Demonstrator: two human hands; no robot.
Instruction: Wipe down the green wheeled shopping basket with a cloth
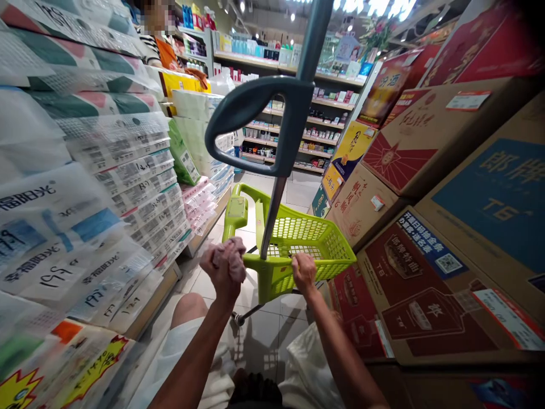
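In front of me stands a lime-green shopping cart with a perforated plastic basket. A grey pole with a dark looped handle rises from it across the view. My left hand is closed around a crumpled greyish-pink cloth, held at the cart's left side. Whether the cloth touches the green frame I cannot tell. My right hand wraps over the near rim of the basket, right of the pole.
Stacked packs of paper tissue line the left side on a low platform. Printed cardboard boxes are piled close on the right. Shelves of small goods stand at the far end. A person in striped and orange clothing is at the back left.
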